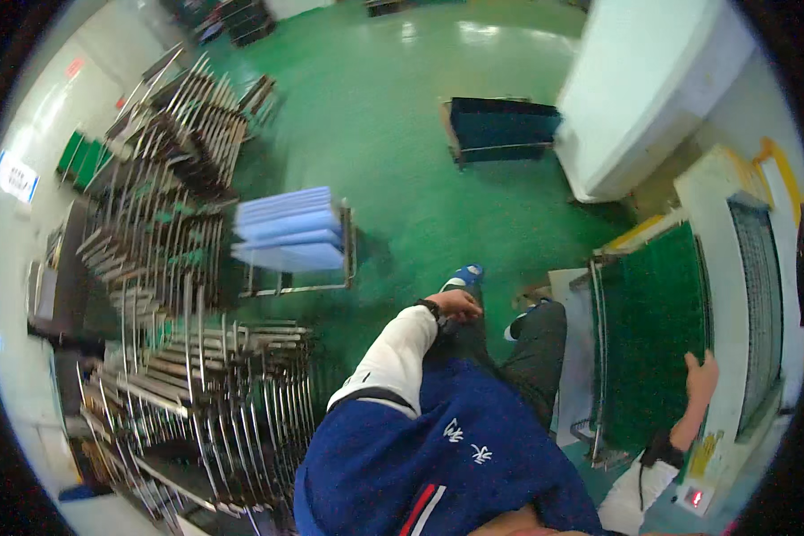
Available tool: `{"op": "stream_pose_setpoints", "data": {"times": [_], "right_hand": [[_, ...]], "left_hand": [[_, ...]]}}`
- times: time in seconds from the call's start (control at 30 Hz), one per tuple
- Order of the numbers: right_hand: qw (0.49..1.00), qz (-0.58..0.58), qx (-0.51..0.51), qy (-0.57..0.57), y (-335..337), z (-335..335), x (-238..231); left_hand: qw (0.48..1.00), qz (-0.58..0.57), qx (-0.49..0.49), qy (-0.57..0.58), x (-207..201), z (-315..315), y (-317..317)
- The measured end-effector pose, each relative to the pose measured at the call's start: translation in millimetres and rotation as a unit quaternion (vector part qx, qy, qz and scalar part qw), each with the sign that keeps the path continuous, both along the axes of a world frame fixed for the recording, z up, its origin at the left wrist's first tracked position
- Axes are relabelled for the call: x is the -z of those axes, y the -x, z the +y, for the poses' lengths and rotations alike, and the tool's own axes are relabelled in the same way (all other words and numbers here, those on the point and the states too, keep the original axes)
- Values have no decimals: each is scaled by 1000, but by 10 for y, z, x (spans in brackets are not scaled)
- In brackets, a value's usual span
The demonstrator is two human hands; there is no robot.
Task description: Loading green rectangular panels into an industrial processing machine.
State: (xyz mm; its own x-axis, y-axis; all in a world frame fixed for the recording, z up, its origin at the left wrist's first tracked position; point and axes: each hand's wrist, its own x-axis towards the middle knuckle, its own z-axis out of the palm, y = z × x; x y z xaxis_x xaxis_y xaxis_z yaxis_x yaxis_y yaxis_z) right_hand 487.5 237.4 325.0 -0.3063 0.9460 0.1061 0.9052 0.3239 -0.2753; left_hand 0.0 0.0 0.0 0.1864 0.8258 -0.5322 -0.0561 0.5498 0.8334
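Note:
My left hand hangs in front of my body above the green floor, fingers curled in, and nothing shows in it. Off to the right, my right hand is raised beside a rack of upright green panels, at its right edge. Thumb and forefinger stand apart there with nothing visible between them; the other fingers are partly hidden. Whether the hand touches the rack, I cannot tell. The panels sit close together in a metal frame next to a pale machine.
Rows of metal-framed racks crowd the left side. Nearer the middle stands a rack of light blue sheets. A dark rack is farther off, next to a large white cabinet. The machine's pale side borders my right.

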Motion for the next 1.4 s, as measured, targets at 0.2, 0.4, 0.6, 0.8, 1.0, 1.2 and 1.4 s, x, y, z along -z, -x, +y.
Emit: {"op": "stream_pose_setpoints", "data": {"times": [0.2,0.4,0.6,0.8,1.0,1.2,1.4], "right_hand": [[995,-51,67,-53,76,-387,-753],[983,95,132,-79,-51,-573,-1606],[793,576,188,-58,-917,-414,-1822],[624,777,82,17,-1252,180,-1341],[590,793,122,87,-1321,780,-657],[520,844,129,18,-1294,1435,117],[450,873,189,-4,-1209,1774,386]], "left_hand": [[1000,-6,18,14,-188,107,17],[989,-59,-51,123,-32,87,132],[988,-30,-28,147,-16,189,107],[984,-73,-37,161,405,81,317],[982,-37,-18,183,268,252,191],[973,-60,-65,215,168,228,160],[962,-40,-138,232,-2,171,-6]]}}
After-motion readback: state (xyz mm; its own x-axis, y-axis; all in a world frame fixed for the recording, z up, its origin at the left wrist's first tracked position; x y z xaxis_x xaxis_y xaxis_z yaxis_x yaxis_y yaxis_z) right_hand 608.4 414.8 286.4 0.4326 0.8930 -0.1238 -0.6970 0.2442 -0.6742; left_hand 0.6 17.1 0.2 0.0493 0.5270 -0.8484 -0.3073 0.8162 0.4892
